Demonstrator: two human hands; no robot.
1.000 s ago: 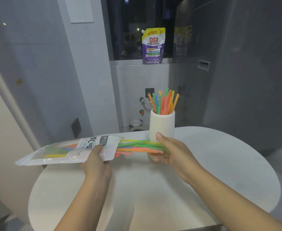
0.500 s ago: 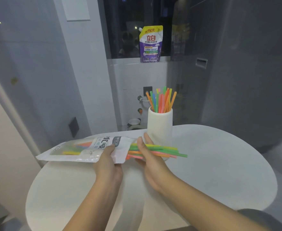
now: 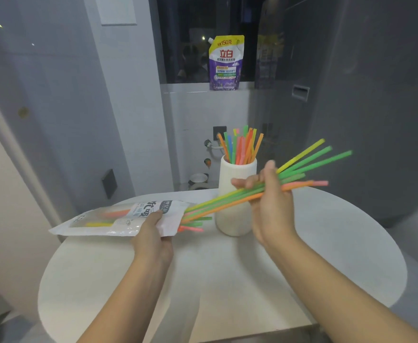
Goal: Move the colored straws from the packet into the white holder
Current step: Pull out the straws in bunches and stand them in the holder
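From the head view, the right hand (image 3: 271,201) is holding a bunch of colored straws (image 3: 230,200), with its fingers curled around the middle of them. The left hand (image 3: 153,227) is pinching the open end of the packet (image 3: 118,217) and holding it up over the near left part of the worktop (image 3: 326,256). The back ends of the held straws are sitting right at the packet's mouth, and the front ends are fanning out past the right hand. A few more straws are poking out of the packet, and some are showing inside it. The white holder (image 3: 236,194) is standing near the far edge of the worktop, just behind the held bunch, with straws standing up in it already. The straws look thin, light, smooth and bendy, so they could slip or spread apart; holding them around the middle looks best. The packet looks like soft, shiny, floppy plastic. The holder looks hard, round and smooth, like a cup, with an open top. The worktop is pale, rounded and flat.
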